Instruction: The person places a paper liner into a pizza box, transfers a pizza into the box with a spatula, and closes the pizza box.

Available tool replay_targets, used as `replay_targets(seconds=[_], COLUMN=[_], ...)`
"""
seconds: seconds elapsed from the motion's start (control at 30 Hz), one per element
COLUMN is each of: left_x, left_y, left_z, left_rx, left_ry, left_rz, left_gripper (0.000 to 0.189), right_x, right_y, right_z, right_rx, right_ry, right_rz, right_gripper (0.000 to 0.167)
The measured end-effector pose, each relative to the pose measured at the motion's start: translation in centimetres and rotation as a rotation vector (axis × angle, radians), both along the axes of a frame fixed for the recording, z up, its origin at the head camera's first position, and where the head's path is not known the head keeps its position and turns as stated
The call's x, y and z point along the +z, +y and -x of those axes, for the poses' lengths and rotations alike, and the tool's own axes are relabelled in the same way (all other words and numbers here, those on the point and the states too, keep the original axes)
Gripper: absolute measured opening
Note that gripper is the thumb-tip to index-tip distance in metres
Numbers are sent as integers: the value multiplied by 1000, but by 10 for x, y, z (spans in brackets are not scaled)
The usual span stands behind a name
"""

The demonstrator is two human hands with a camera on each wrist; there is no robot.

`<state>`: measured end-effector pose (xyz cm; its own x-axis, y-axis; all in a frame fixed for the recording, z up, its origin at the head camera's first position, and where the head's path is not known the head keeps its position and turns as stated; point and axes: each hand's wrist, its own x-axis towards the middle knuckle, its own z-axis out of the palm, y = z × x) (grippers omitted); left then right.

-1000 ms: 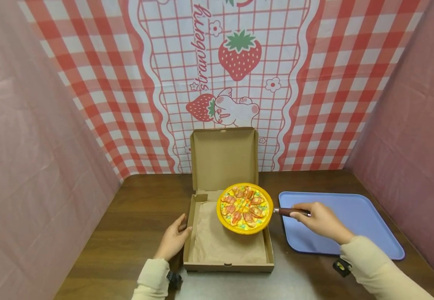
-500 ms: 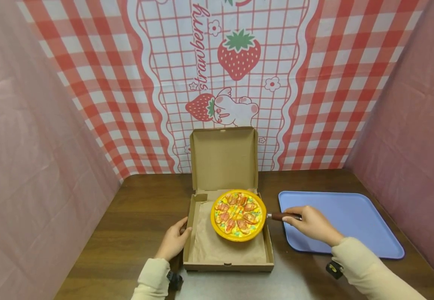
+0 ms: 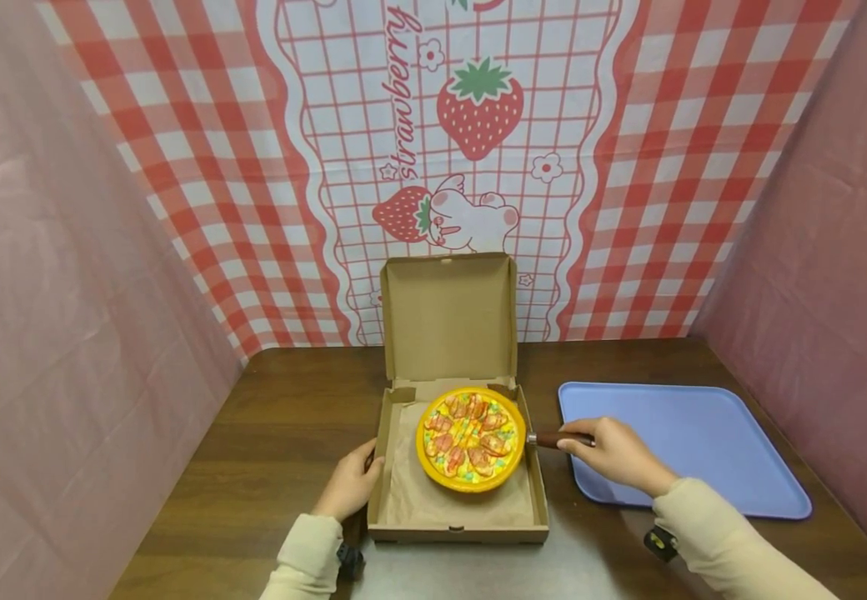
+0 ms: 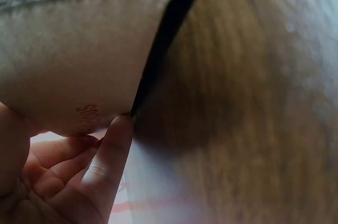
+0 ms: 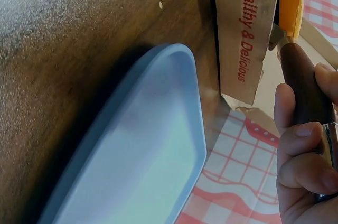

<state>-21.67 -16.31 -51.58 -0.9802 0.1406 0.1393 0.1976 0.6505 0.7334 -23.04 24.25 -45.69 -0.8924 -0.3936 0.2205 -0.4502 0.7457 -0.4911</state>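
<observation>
Right hand (image 3: 617,454): fingers (image 5: 301,171) curled round the dark brown handle (image 5: 301,78), thumb opposite, parted only by the thickness of the grip. The yellow pan (image 3: 428,467) lies leftward of those fingertips, bearing a pizza (image 3: 471,433) with ring of reddish toppings; pan above the open cardboard box (image 3: 458,534), crossing its right rim. Whether its base touches the brown paper liner (image 3: 403,483), cannot tell. Left hand (image 3: 349,485): fingers against the box's outer left wall, one fingertip at the wall's edge in the left wrist view; several partly hidden, so cannot tell whether they pinch the cardboard or merely rest on it. Box sits between the two sets of fingers; raised lid (image 3: 448,317) beyond both. Red "Healthy & Delicious" on the wall nearest the right fingers. Blue tray (image 3: 704,442) under and to the right of the right fingers, on a dark wood table (image 3: 276,417). Farther beyond all fingertips, a red-and-white strawberry cloth (image 3: 478,108).
</observation>
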Motion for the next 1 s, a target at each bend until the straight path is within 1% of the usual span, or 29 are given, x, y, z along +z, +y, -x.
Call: replay_targets(seconds=[0.13, 0.37, 0.47, 0.67, 0.87, 1.0], left_x=[1, 1, 1, 1, 3, 4], left_y=[0, 0, 1, 1, 1, 2], left_z=[0, -2, -2, -2, -2, -2], left_rx=[-3, 0, 1, 7, 5, 8], left_ry=[-4, 8, 10, 10, 16, 9], left_rz=[6, 21, 23, 30, 29, 32], left_gripper=[41, 39, 39, 39, 39, 39], right_x=[-2, -6, -7, -7, -7, -6], right_y=[-2, -7, -9, -14, -17, -19], right_z=[-1, -1, 0, -2, -3, -4], right_rx=[4, 8, 14, 43, 54, 56], right_ry=[-3, 22, 13, -14, -10, 2], right_rz=[-2, -28, -33, -14, -18, -30], right_gripper=[30, 26, 26, 29, 29, 26])
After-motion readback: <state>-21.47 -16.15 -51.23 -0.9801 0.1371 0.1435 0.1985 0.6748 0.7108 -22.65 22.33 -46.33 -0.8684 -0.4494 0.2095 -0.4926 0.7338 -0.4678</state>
